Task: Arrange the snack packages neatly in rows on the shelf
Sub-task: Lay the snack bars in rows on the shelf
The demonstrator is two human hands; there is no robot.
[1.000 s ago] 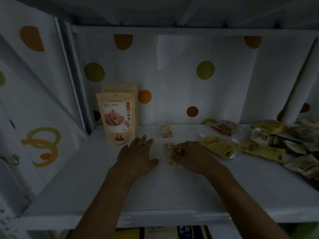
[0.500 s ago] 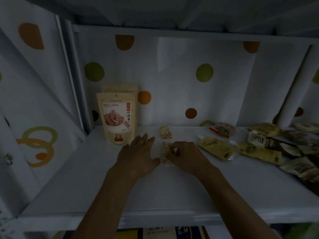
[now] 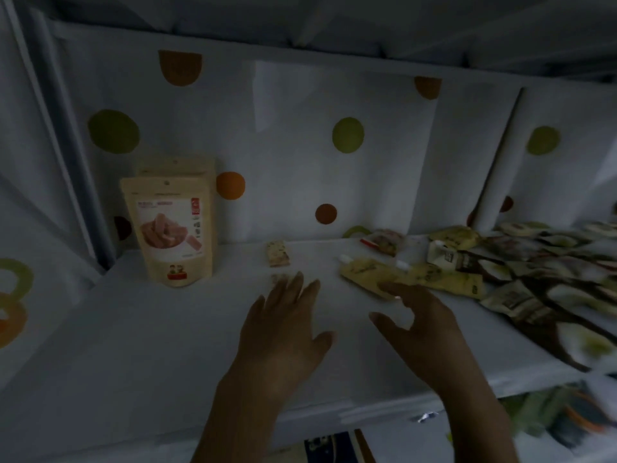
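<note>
A tan stand-up snack pouch stands upright at the back left of the white shelf, with a second pouch behind it. A small nougat bar lies near the back wall. A second small bar lies just in front of it, partly hidden by my left fingertips. My left hand hovers flat with its fingers spread and holds nothing. My right hand is open and empty, fingers reaching toward a yellow spouted pouch.
A loose pile of several yellow and dark snack packets covers the right part of the shelf. A red-trimmed packet lies near the back wall. More goods show on the lower shelf. The dotted back wall closes off the rear.
My right hand let go of the small bar, which now lies in line behind the other, and moved right toward the yellow pouch. Both hands lifted and opened; the view shifted right.
</note>
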